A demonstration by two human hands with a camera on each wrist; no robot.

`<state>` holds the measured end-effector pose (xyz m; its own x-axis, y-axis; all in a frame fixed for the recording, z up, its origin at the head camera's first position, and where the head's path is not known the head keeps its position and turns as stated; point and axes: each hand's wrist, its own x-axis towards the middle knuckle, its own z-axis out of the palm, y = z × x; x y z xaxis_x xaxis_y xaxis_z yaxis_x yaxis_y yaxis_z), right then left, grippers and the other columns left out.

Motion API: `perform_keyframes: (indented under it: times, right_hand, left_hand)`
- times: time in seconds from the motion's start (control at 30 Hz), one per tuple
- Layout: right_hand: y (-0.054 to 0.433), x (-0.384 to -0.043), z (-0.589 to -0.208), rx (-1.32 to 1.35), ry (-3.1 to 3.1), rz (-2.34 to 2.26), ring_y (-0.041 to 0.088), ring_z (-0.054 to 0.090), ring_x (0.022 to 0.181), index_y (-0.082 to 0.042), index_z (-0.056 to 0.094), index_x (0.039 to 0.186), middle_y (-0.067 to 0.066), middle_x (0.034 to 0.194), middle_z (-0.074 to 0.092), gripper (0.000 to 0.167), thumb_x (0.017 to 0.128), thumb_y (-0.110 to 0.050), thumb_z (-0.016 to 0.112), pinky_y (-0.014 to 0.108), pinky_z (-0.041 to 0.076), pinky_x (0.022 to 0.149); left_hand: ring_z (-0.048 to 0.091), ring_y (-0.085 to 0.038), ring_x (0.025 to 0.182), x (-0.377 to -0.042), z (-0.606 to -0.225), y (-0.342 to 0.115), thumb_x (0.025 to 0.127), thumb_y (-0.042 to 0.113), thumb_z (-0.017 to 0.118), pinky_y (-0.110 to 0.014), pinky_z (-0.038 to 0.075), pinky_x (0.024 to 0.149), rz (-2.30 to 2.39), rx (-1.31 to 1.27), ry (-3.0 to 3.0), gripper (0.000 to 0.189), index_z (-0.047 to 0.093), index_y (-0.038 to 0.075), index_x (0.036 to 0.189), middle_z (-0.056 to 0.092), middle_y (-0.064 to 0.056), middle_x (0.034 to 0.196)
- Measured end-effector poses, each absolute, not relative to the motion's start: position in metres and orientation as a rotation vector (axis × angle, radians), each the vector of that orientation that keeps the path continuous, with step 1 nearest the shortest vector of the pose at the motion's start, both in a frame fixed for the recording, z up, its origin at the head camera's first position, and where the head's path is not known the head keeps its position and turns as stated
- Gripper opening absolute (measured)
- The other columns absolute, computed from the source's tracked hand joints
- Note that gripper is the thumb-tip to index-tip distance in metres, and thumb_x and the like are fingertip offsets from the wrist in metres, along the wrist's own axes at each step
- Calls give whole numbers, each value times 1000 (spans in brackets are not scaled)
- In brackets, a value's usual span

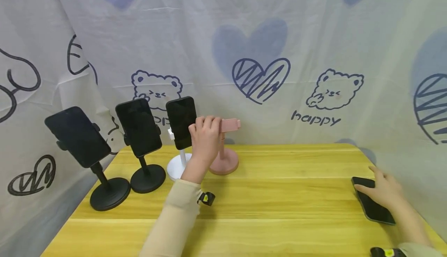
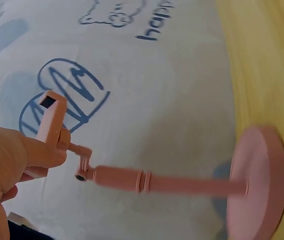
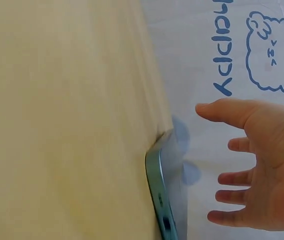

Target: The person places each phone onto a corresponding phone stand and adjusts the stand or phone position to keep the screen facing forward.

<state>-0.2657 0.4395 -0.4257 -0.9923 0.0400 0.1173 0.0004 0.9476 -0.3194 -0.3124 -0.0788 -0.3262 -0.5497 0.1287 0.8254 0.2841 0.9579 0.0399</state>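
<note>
A pink phone stand (image 1: 224, 161) with a round base stands at the back of the table. My left hand (image 1: 206, 137) grips its clamp head (image 1: 229, 125) from the left side; in the left wrist view the thumb presses on the pink clamp (image 2: 53, 120). The stand's jointed stem (image 2: 191, 185) runs down to the base. On the right lies a dark phone (image 1: 373, 202), flat on the table with its screen up. My right hand (image 1: 385, 189) hovers over it with spread fingers. In the right wrist view that hand (image 3: 266, 170) stands apart from the phone's greenish edge (image 3: 157, 185).
Left of the pink stand are a white stand (image 1: 175, 167) holding a phone (image 1: 181, 121) and two black stands (image 1: 148, 178) with phones (image 1: 78, 135) in them. A printed cloth (image 1: 272, 117) hangs behind the wooden table (image 1: 279, 206).
</note>
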Motion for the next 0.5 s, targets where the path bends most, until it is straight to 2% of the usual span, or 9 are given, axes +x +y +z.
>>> perform_keyframes:
  times: [0.2, 0.5]
  right_hand:
    - [436, -275, -425, -82, -3023, 550, 74, 17, 117, 9, 8, 149, 53, 135, 15, 104, 88, -56, 61, 77, 21, 91]
    - [426, -285, -425, -73, -3102, 608, 74, 19, 117, 13, 15, 146, 55, 132, 18, 103, 85, -52, 66, 77, 24, 91]
  left_hand:
    - [48, -31, 107, -313, -334, -64, 91, 17, 67, -48, 34, 82, -471, -172, -2137, 27, 65, 14, 117, 63, -8, 120]
    - [49, -32, 103, -314, -339, -50, 87, 7, 68, -46, 33, 79, -654, -74, -2046, 28, 68, 12, 114, 65, -9, 117]
